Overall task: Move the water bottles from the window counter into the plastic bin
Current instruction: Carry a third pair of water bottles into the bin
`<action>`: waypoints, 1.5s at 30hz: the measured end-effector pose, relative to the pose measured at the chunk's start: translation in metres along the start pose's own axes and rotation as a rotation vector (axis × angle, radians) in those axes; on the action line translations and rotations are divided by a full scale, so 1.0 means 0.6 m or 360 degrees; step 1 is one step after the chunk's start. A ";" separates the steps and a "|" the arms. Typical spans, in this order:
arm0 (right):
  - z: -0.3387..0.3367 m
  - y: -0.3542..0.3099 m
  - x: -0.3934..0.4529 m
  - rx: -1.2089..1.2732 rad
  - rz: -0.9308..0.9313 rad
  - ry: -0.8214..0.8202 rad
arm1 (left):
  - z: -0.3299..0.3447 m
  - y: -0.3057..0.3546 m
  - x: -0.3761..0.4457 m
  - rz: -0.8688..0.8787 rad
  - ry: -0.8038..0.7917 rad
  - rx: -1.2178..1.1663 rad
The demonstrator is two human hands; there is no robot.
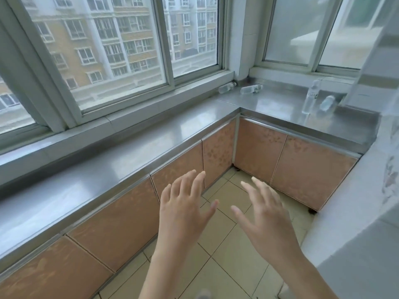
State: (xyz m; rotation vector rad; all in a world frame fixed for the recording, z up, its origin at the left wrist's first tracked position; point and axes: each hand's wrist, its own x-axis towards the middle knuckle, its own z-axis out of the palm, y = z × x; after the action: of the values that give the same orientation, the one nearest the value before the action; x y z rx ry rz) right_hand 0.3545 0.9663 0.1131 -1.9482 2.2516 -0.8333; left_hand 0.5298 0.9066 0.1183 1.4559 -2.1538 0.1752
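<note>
Well, we start with the window (pixel 121 39) and the steel counter (pixel 129 147) that runs beneath it and turns a corner to the right. Our left hand (pixel 183 210) and right hand (pixel 265 214) hang over the floor tiles in front of the cabinets, both spread wide with fingers fanned and nothing in either one. Far off in that corner are the bottles: one lying against the sill (pixel 226 87), another lying just beside it (pixel 251 89), a third standing upright (pixel 311 97), and a fourth on its side near it (pixel 327 102) (blurred, so we cannot read its label or fill). We see no bin from here. We judge these clear plastic bottles to be light if empty, thin-walled and springy, and smooth enough to roll on the steel, so we would wrap fingers round the mid-body rather than pinch the cap, taking the lying ones from above.
</note>
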 end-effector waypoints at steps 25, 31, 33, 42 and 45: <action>0.067 0.334 0.611 -0.0123 0.0715 0.0088 | 0.463 0.148 0.686 0.0702 -0.0395 -0.0319; 0.054 0.510 0.760 -0.0089 0.0791 -0.0027 | 0.590 0.264 0.825 0.0728 -0.0515 -0.0279; 0.042 0.560 0.801 -0.0079 0.0797 -0.0048 | 0.618 0.300 0.866 0.0717 -0.0524 -0.0291; 0.002 0.743 0.940 -0.0104 0.0875 0.0002 | 0.748 0.446 1.018 0.0772 -0.0567 -0.0360; -0.006 0.810 0.988 -0.0123 0.0940 0.0027 | 0.810 0.497 1.075 0.0797 -0.0622 -0.0443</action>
State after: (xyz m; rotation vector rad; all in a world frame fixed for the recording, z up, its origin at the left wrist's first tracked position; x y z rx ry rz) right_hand -0.2074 0.4457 0.0901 -1.1689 2.6733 -0.6847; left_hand -0.0877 0.3084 0.0759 0.8237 -2.6990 -0.2464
